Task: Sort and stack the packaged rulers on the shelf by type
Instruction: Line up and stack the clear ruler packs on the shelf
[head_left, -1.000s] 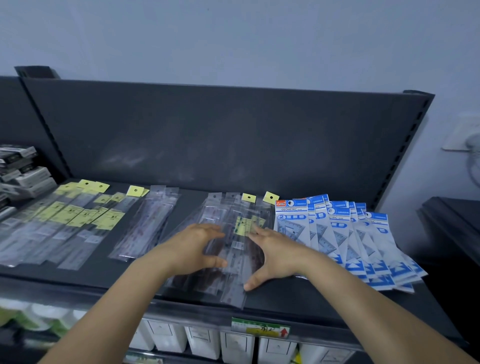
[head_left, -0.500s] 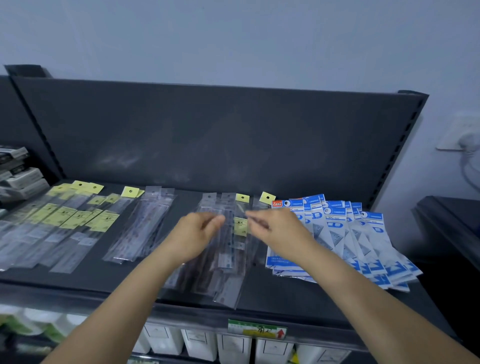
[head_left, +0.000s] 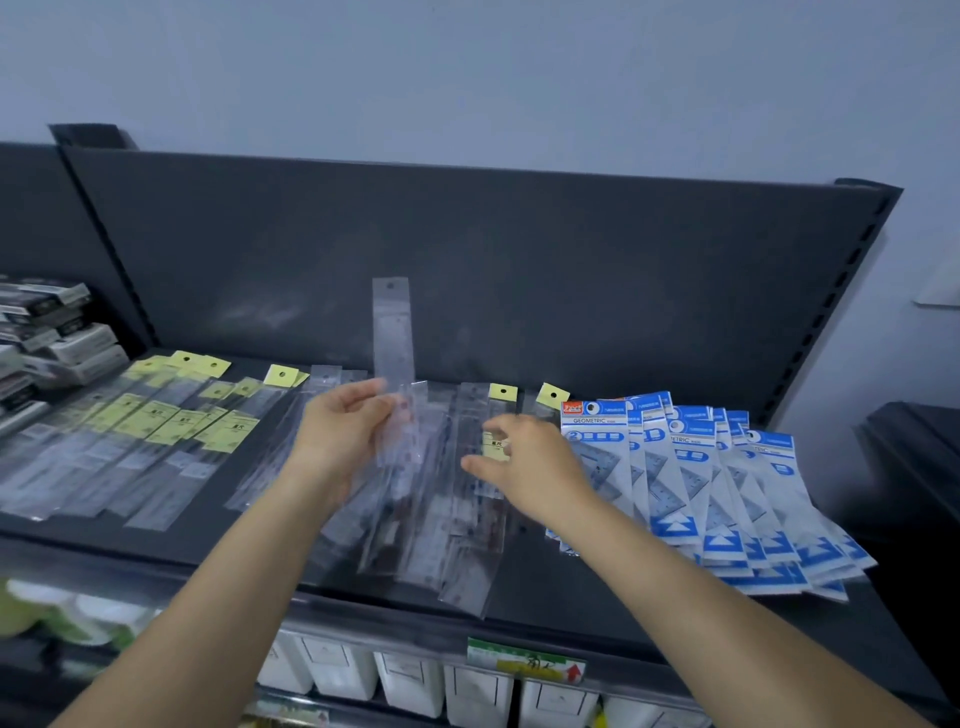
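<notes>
My left hand (head_left: 340, 434) grips a clear packaged ruler (head_left: 393, 338) and holds it upright above the shelf, its hang tab at the top. Under it lies a loose pile of clear ruler packs (head_left: 447, 514), a few with yellow tabs. My right hand (head_left: 524, 467) hovers over that pile with fingers loosely curled, holding nothing. To the left lie yellow-labelled ruler packs (head_left: 156, 426). On the right, blue and white geometric set packs (head_left: 717, 483) are fanned out.
The dark shelf (head_left: 571, 603) has a tall back panel (head_left: 467, 260). Stacked boxes (head_left: 47, 338) sit at the far left. White containers (head_left: 405, 680) stand on the lower level, behind a price tag (head_left: 524, 662) on the front rail.
My left hand has lifted one clear ruler pack off the middle pile and raised it upright. My right hand drew back slightly to the right over the pile.
</notes>
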